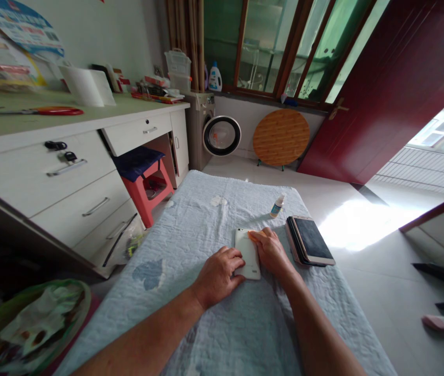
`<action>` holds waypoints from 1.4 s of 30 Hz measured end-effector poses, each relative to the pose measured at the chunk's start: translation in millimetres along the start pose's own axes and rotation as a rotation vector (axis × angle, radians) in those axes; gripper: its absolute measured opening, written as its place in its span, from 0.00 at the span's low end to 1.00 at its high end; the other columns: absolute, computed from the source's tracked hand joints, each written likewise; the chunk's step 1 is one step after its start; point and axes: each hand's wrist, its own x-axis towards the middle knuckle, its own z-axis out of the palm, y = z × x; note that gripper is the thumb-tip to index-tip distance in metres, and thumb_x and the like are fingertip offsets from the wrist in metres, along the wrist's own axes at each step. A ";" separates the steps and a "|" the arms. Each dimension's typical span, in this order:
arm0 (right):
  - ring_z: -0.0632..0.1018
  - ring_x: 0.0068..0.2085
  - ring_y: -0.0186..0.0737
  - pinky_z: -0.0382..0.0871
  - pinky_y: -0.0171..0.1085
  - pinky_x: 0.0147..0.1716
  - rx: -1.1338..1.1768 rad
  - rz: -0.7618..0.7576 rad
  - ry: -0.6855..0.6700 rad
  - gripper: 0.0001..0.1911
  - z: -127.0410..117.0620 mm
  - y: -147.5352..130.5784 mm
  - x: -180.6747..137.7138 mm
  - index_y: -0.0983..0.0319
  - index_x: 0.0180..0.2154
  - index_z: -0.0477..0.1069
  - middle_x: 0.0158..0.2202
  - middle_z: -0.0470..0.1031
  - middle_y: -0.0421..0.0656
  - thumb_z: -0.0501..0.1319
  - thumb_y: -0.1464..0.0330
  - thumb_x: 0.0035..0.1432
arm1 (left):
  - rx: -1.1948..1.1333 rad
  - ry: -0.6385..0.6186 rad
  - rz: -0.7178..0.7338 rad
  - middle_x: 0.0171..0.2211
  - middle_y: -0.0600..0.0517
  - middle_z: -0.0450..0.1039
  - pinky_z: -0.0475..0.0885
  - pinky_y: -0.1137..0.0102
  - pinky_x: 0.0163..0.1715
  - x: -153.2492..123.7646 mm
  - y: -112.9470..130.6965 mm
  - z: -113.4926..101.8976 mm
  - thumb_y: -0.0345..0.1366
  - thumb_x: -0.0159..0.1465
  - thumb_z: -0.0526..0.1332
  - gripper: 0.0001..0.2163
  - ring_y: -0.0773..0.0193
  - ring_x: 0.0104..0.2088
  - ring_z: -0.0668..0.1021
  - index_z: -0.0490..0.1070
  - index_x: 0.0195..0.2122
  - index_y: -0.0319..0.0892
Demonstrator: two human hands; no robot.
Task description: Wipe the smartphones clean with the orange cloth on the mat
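A white smartphone (250, 261) lies back side up on the pale blue quilted cover (214, 219), its camera at the top left corner. My left hand (220, 274) grips the phone's left side, fingers over the edge and thumb by the lower end. In my right hand (272, 251) an orange cloth (254, 236) is pinched against the upper right of the phone's back. Just right of that hand is a stack of tablets or phones (313, 239), the top one with a dark screen. A small spray bottle (277, 206) stands upright beyond my right hand.
Along the left runs a white desk (73, 156) with scissors (57, 111) and a paper roll (89, 86) on top. A red stool (147, 188) is tucked under it. A waste basket (84, 297) stands at lower left. Behind are a washing machine (200, 120) and a round wooden tabletop (280, 137).
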 end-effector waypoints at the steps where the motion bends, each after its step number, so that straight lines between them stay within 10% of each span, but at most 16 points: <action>1: 0.69 0.41 0.39 0.60 0.35 0.45 0.030 -0.021 -0.026 0.17 -3.0 -1.8 -1.8 0.59 0.47 0.75 0.36 0.69 0.44 0.51 0.73 0.64 | 0.002 0.003 0.005 0.43 0.51 0.72 0.68 0.65 0.46 0.2 -0.1 -0.4 0.34 0.58 0.66 0.08 0.58 0.45 0.72 0.74 0.39 0.44; 16: 0.71 0.33 0.32 0.63 0.31 0.35 0.434 -0.173 -0.579 0.13 -40.5 -8.0 -13.0 0.58 0.41 0.80 0.32 0.68 0.40 0.59 0.71 0.56 | -0.028 0.019 0.021 0.39 0.52 0.74 0.68 0.67 0.43 -0.1 -0.4 -2.2 0.42 0.62 0.63 0.07 0.59 0.41 0.73 0.74 0.39 0.46; 31: 0.70 0.42 0.39 0.62 0.35 0.46 0.092 0.073 0.026 0.17 7.9 -4.2 -3.1 0.59 0.47 0.76 0.40 0.69 0.45 0.53 0.74 0.61 | 0.039 -0.026 -0.014 0.36 0.52 0.72 0.67 0.68 0.42 2.0 3.6 -6.1 0.34 0.58 0.65 0.04 0.59 0.40 0.72 0.71 0.33 0.43; 42: 0.71 0.35 0.37 0.59 0.31 0.37 -0.027 0.166 -0.014 0.16 -5.2 -9.0 -3.0 0.63 0.45 0.74 0.33 0.72 0.45 0.49 0.70 0.65 | 0.030 -0.016 -0.004 0.37 0.52 0.72 0.67 0.68 0.43 0.8 2.2 -4.9 0.34 0.58 0.66 0.05 0.60 0.41 0.72 0.71 0.33 0.43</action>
